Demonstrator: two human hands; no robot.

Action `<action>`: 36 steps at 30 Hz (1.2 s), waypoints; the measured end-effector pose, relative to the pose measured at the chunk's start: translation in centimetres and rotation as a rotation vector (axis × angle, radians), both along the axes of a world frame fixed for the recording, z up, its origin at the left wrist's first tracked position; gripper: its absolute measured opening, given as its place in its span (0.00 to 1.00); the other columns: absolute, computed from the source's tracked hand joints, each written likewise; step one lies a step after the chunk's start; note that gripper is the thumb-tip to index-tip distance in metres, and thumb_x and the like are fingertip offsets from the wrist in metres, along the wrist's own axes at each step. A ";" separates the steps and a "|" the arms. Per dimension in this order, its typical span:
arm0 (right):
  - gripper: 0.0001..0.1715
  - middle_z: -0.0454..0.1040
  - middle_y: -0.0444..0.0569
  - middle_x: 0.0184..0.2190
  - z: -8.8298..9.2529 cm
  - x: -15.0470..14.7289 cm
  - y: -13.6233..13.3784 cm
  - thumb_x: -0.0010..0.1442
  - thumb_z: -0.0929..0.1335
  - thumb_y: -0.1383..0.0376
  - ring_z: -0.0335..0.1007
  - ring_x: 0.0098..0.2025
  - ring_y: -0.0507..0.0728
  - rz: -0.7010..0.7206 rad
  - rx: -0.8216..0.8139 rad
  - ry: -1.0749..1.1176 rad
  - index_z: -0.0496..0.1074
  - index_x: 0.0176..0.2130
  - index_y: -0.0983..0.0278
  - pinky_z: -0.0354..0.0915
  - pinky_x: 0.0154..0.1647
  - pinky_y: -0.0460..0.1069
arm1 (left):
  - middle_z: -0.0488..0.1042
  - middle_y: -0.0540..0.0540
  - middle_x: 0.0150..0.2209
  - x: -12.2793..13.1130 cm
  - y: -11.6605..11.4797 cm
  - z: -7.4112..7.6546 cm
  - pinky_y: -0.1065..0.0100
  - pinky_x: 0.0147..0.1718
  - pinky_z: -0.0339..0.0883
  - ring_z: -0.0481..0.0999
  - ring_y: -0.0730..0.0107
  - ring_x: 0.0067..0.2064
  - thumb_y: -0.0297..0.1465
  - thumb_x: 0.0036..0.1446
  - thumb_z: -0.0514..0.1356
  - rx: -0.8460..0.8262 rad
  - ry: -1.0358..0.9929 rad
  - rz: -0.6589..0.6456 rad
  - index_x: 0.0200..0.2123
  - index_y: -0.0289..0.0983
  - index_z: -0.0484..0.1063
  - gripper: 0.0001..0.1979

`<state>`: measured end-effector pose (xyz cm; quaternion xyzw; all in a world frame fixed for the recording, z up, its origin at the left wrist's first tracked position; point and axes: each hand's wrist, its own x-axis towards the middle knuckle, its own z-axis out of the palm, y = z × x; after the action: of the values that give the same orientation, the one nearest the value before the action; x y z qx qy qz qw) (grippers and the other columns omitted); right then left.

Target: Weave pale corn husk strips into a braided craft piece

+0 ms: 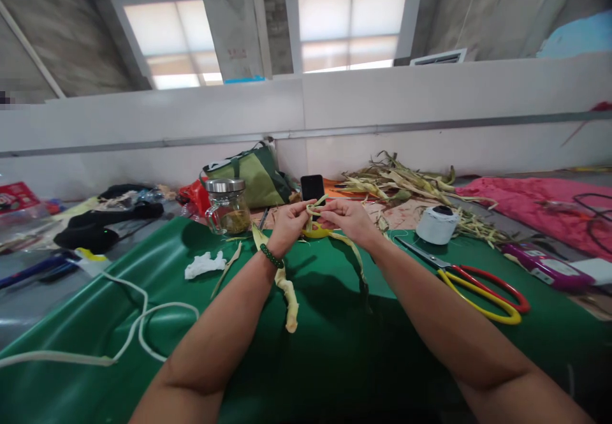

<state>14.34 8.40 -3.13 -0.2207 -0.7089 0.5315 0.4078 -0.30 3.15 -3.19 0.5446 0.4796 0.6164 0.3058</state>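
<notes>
Both hands meet above the middle of the green mat (pixel 329 360). Between my fingertips is a pale green husk strip (pixel 314 210), bent into a small loop. My left hand (pixel 289 226), with a green bead bracelet (pixel 271 256) at the wrist, pinches the loop's left side. Thumb and fingers of my right hand (pixel 352 221) close on its right side. A thick, twisted pale husk piece (pixel 287 293) lies beneath my left wrist. From near my right hand a thinner husk strip (pixel 356 255) trails down toward the mat. Partly hidden behind the hands is a yellow curved thing (pixel 318 233).
Scissors (pixel 449 268) with red and yellow handles and a white thread spool (pixel 437 224) lie right. A glass mug (pixel 229 210), a phone (pixel 312 187) and a husk pile (pixel 406 178) stand farther back. White tissue (pixel 204 265) and a white cord (pixel 143 309) are left.
</notes>
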 end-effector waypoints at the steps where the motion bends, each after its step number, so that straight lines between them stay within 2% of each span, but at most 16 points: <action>1: 0.17 0.76 0.45 0.25 0.0 0.0 0.1 0.45 0.73 0.55 0.73 0.28 0.52 -0.018 -0.006 0.010 0.72 0.30 0.64 0.70 0.33 0.48 | 0.75 0.51 0.22 0.0 -0.2 0.2 0.75 0.20 0.58 0.64 0.80 0.20 0.32 0.45 0.63 -0.002 -0.026 -0.029 0.42 0.30 0.77 0.19; 5: 0.13 0.74 0.45 0.23 0.0 0.1 0.3 0.48 0.71 0.57 0.70 0.26 0.51 -0.126 0.115 -0.013 0.71 0.27 0.65 0.68 0.30 0.47 | 0.79 0.46 0.28 0.1 -0.9 0.9 0.74 0.26 0.64 0.71 0.75 0.26 0.29 0.38 0.68 -0.050 -0.060 -0.126 0.44 0.31 0.77 0.25; 9: 0.12 0.74 0.47 0.24 -0.2 0.1 0.2 0.52 0.69 0.59 0.70 0.27 0.53 -0.179 0.252 -0.067 0.71 0.27 0.66 0.66 0.28 0.47 | 0.79 0.45 0.28 -0.1 -0.9 0.9 0.74 0.25 0.63 0.73 0.72 0.27 0.33 0.40 0.69 -0.052 -0.015 -0.103 0.42 0.31 0.77 0.23; 12: 0.10 0.73 0.46 0.24 -0.3 0.1 0.0 0.55 0.67 0.60 0.69 0.26 0.53 -0.197 0.350 -0.104 0.70 0.29 0.65 0.65 0.28 0.48 | 0.79 0.46 0.27 -0.2 -0.6 0.6 0.74 0.25 0.63 0.72 0.74 0.26 0.35 0.40 0.69 -0.053 -0.077 -0.105 0.40 0.32 0.78 0.21; 14: 0.09 0.73 0.47 0.25 -0.2 0.3 -0.2 0.56 0.67 0.61 0.68 0.28 0.54 -0.308 0.571 -0.159 0.70 0.30 0.65 0.64 0.30 0.49 | 0.78 0.47 0.26 -0.3 -0.5 0.5 0.75 0.25 0.62 0.71 0.76 0.25 0.34 0.39 0.70 -0.073 -0.160 -0.120 0.40 0.33 0.78 0.21; 16: 0.05 0.73 0.50 0.30 0.0 0.6 -0.6 0.57 0.67 0.65 0.67 0.34 0.56 -0.426 0.913 -0.225 0.72 0.32 0.64 0.63 0.35 0.50 | 0.76 0.49 0.24 -0.3 -0.4 0.5 0.77 0.22 0.59 0.67 0.80 0.22 0.32 0.38 0.71 -0.097 -0.244 -0.144 0.38 0.33 0.78 0.20; 19: 0.09 0.71 0.53 0.34 0.4 0.7 -1.4 0.58 0.63 0.72 0.62 0.39 0.58 -0.407 1.383 -0.335 0.73 0.35 0.64 0.60 0.38 0.51 | 0.75 0.51 0.22 -0.1 -0.5 0.7 0.78 0.21 0.57 0.65 0.83 0.20 0.32 0.35 0.72 -0.127 -0.331 -0.196 0.35 0.33 0.79 0.19; 21: 0.10 0.71 0.52 0.33 0.2 0.5 -1.7 0.60 0.63 0.72 0.61 0.37 0.58 -0.371 1.555 -0.389 0.73 0.34 0.64 0.59 0.38 0.51 | 0.76 0.49 0.23 0.3 -0.5 0.7 0.77 0.23 0.59 0.68 0.80 0.23 0.32 0.34 0.72 -0.141 -0.341 -0.227 0.33 0.32 0.79 0.19; 23: 0.10 0.71 0.52 0.32 -0.2 0.2 -1.7 0.61 0.63 0.70 0.61 0.37 0.58 -0.385 1.614 -0.389 0.72 0.32 0.64 0.58 0.39 0.52 | 0.77 0.47 0.25 0.5 -0.5 0.6 0.76 0.25 0.62 0.71 0.77 0.26 0.32 0.34 0.72 -0.139 -0.321 -0.243 0.34 0.32 0.80 0.19; 26: 0.11 0.73 0.51 0.32 -0.8 -0.3 -1.3 0.63 0.62 0.68 0.63 0.38 0.57 -0.362 1.505 -0.288 0.72 0.31 0.64 0.59 0.41 0.52 | 0.78 0.47 0.27 0.6 -0.4 0.4 0.75 0.26 0.61 0.71 0.76 0.27 0.31 0.33 0.72 -0.108 -0.286 -0.225 0.35 0.33 0.80 0.20; 28: 0.10 0.74 0.50 0.31 -1.0 -0.4 -0.9 0.62 0.64 0.67 0.65 0.36 0.55 -0.319 1.273 -0.172 0.72 0.31 0.64 0.61 0.39 0.50 | 0.79 0.47 0.28 0.5 -0.4 0.2 0.75 0.27 0.62 0.71 0.76 0.27 0.32 0.33 0.72 -0.094 -0.262 -0.201 0.36 0.34 0.80 0.21; 32: 0.07 0.74 0.46 0.26 -0.7 -0.4 -0.5 0.56 0.68 0.63 0.67 0.28 0.51 -0.251 0.661 -0.008 0.73 0.30 0.65 0.62 0.31 0.47 | 0.80 0.45 0.31 0.1 -0.5 0.2 0.72 0.30 0.65 0.74 0.72 0.30 0.35 0.36 0.71 -0.076 -0.147 -0.191 0.39 0.34 0.79 0.22; 34: 0.09 0.74 0.45 0.24 -0.4 -0.3 -0.4 0.52 0.70 0.61 0.65 0.26 0.51 -0.229 0.475 0.015 0.74 0.28 0.66 0.61 0.28 0.46 | 0.80 0.45 0.33 0.0 -0.6 0.3 0.72 0.32 0.66 0.74 0.72 0.31 0.36 0.39 0.70 -0.065 -0.093 -0.211 0.39 0.35 0.79 0.21; 36: 0.10 0.73 0.45 0.23 -0.1 -0.1 -0.3 0.49 0.71 0.60 0.63 0.24 0.50 -0.215 0.358 0.037 0.74 0.27 0.66 0.60 0.26 0.46 | 0.80 0.44 0.36 0.1 -0.8 0.5 0.71 0.34 0.68 0.76 0.71 0.33 0.37 0.41 0.69 -0.062 -0.081 -0.235 0.40 0.35 0.79 0.21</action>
<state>14.19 8.10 -3.24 -0.2095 -0.7567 0.3545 0.5079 -0.22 2.32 -2.73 0.5620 0.4185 0.5824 0.4120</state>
